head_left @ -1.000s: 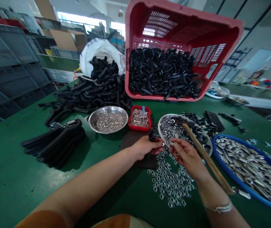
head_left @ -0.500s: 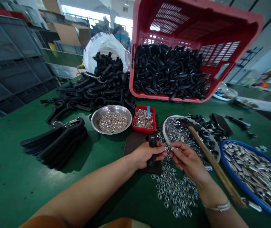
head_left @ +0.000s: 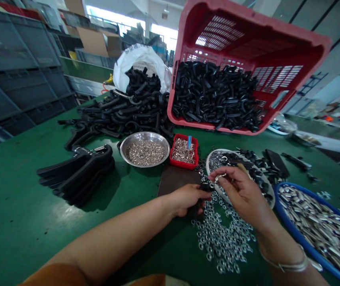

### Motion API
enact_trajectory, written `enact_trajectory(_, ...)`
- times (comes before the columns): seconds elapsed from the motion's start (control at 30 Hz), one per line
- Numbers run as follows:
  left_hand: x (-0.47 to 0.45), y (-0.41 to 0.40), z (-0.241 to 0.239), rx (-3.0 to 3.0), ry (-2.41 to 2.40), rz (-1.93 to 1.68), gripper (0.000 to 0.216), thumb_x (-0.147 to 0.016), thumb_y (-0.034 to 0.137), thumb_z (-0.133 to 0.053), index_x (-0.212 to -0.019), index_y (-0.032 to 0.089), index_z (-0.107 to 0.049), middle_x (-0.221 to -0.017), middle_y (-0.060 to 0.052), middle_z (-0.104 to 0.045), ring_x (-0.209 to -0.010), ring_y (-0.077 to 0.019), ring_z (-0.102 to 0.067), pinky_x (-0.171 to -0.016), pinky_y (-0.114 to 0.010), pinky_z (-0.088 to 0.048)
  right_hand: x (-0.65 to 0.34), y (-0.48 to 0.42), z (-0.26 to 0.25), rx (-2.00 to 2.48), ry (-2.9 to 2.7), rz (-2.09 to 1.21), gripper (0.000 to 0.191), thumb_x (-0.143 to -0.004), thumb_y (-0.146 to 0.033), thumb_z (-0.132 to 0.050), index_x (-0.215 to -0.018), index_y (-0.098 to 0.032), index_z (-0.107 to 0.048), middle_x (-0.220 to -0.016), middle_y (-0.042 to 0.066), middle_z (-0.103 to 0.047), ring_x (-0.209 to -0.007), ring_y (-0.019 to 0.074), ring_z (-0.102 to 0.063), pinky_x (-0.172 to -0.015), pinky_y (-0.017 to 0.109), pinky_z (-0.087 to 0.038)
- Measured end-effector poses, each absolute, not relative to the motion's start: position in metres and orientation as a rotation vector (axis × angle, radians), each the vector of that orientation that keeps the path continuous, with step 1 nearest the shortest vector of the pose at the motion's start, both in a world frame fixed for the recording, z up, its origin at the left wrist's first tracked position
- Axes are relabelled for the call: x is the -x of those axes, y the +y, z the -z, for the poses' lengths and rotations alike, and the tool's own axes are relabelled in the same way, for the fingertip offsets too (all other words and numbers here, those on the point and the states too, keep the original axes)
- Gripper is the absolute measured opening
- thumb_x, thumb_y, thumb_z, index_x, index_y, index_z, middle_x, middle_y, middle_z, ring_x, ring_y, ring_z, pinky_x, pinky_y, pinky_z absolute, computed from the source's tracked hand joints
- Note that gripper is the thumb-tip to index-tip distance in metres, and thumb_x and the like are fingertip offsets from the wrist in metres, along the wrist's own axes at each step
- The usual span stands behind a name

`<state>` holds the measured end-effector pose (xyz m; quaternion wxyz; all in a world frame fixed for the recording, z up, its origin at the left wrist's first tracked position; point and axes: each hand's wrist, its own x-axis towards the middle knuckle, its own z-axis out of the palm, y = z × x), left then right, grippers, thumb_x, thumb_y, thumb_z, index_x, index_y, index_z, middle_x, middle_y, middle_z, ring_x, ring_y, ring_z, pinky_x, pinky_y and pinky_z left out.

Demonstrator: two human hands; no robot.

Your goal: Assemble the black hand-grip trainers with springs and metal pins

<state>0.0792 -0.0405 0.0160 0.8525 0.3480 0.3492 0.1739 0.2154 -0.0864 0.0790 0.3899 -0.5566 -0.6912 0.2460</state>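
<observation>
My left hand (head_left: 187, 199) is closed around a black plastic part (head_left: 206, 187), mostly hidden by the fingers. At its right end sits a small metal ring (head_left: 212, 185). Just above and to the right, my right hand (head_left: 244, 192) pinches a small shiny metal piece that looks like a spring (head_left: 220, 177). The two hands are close together but apart. Beneath them lies a spread of loose metal rings (head_left: 222, 236). A dark flat pad (head_left: 171, 182) is under and behind my left hand.
Behind the hands stand a steel bowl (head_left: 125, 153) of tiny metal pieces and a red box (head_left: 183, 164) of pins. A white tray (head_left: 272, 198) and a blue tray (head_left: 289, 228) hold metal parts. Black clamps (head_left: 77, 174) lie left; a tilted red crate (head_left: 247, 12) stands at the back.
The black part has turned from upright to pointing right in my left hand. My right hand has drawn up and away from it, with the metal piece in its fingers. The view has shifted slightly.
</observation>
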Motion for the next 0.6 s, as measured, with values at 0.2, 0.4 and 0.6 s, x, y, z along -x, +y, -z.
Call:
enact_trajectory(0.2,-0.078,-0.040,-0.018,-0.594,0.690,-0.327,0.009,-0.076,0.013,-0.054,-0.082,0.015,-0.048,-0.067,0.002,-0.054,-0.043,-0.0031,-0.042,-0.037,-0.014,-0.033,-0.211,-0.086,-0.080,1.465,-1.892,-0.490,0.015,-0.084,-0.028,-0.044,-0.095,-0.027,-0.054,-0.093,0.004,-0.062,-0.089,0.0185,-0.059,-0.079,0.034,-0.047)
enact_trajectory(0.4,-0.077,-0.039,-0.018,-0.586,0.665,-0.278,0.004,-0.078,0.014,-0.053,-0.079,0.013,-0.049,-0.069,-0.001,-0.057,-0.042,-0.0017,-0.041,-0.037,-0.012,-0.031,-0.217,-0.085,-0.074,1.373,-2.046,-0.390,0.017,-0.086,-0.023,-0.042,-0.099,-0.024,-0.053,-0.095,0.005,-0.062,-0.091,0.0175,-0.058,-0.079,0.035,-0.047)
enact_trajectory(0.6,-0.075,-0.036,-0.014,-0.661,0.597,-0.263,0.013,-0.069,0.014,-0.059,-0.079,0.014,-0.051,-0.073,-0.002,-0.059,-0.041,-0.0015,-0.038,-0.036,-0.012,-0.027,-0.226,-0.076,-0.076,1.371,-2.150,-0.538,0.019,-0.086,-0.024,-0.043,-0.101,-0.021,-0.054,-0.096,0.006,-0.061,-0.092,0.0171,-0.057,-0.081,0.034,-0.046)
